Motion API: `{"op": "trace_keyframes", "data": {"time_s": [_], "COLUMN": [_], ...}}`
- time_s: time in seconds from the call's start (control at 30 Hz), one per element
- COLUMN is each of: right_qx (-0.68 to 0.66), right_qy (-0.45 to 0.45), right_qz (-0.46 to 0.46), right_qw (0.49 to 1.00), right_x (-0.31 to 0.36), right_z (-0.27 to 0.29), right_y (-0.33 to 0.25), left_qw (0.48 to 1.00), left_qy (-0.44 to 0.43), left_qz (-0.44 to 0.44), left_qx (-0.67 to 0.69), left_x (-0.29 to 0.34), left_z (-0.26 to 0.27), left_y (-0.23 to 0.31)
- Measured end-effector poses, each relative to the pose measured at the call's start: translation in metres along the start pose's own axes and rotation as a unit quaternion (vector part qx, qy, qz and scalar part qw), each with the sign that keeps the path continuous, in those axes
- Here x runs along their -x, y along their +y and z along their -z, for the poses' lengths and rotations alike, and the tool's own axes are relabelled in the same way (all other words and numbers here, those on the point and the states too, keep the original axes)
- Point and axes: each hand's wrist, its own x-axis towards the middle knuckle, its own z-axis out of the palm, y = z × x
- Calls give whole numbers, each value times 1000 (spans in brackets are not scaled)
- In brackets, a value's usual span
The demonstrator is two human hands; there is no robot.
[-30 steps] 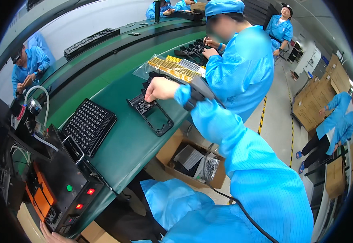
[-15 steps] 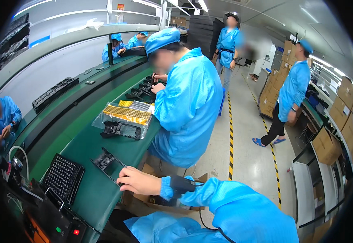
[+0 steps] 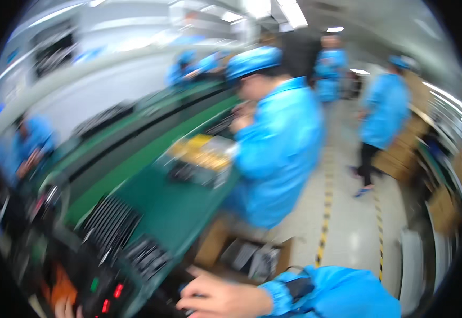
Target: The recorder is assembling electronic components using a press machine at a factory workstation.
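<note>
Motion blur smears much of the picture. At the lower edge, my right hand (image 3: 223, 297) stretches left from a blue sleeve, its fingers curled at the near edge of the green bench. Just beyond those fingertips is a black plastic frame (image 3: 146, 257) with ribs; the hand appears closed on its near end, though blur softens the contact. Low on the left, a few fingers of my left hand (image 3: 65, 307) show beside a black device (image 3: 96, 299) with red lit digits; most of that hand is cut off. A black keyed tray (image 3: 111, 225) lies behind the frame.
On the green bench (image 3: 151, 196), yellow sheets in clear plastic (image 3: 204, 151) lie farther off beside black parts. A co-worker in blue (image 3: 278, 143) sits at its right side. A cardboard box (image 3: 212, 246) holding bagged items stands below the edge. Other people stand in the aisle.
My right hand has come nearer and lower, and the black frame has shifted the same way, now beside the keyed tray. Fingers of my left hand have appeared. The whole view has swung.
</note>
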Motion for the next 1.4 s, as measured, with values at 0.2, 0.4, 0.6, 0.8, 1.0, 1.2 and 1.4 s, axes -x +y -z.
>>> {"op": "trace_keyframes", "data": {"time_s": [0.2, 0.4, 0.6, 0.8, 1.0, 1.2, 1.4], "right_qx": [-26, -14, 11, 19, 27, 59, 67], "right_qy": [-61, -31, -40, -58, -24, -20, -33], "right_qz": [-6, 74, 85, 110, 112, 107, 108], "right_qw": [998, 997, 996, 992, 993, 992, 991], "right_x": [-14, -50, -73, -115, -149, -169, -178], "right_z": [-33, -94, -120, -156, -195, -202, -215], "right_y": [-29, -37, -45, -48, -45, -34, -35], "left_qw": [978, 959, 909, 617, 571, 621, 650], "left_qy": [172, 221, 388, 657, 484, 304, 196], "left_qz": [-107, -166, -133, 333, 589, 659, 659], "left_qx": [-56, -69, -81, 278, 302, 296, 324], "left_x": [-33, -8, 94, 228, 386, 455, 473], "left_z": [-33, -27, -15, 3, -23, -86, -186], "left_y": [-35, -57, -60, -51, -99, -185, -274]}}
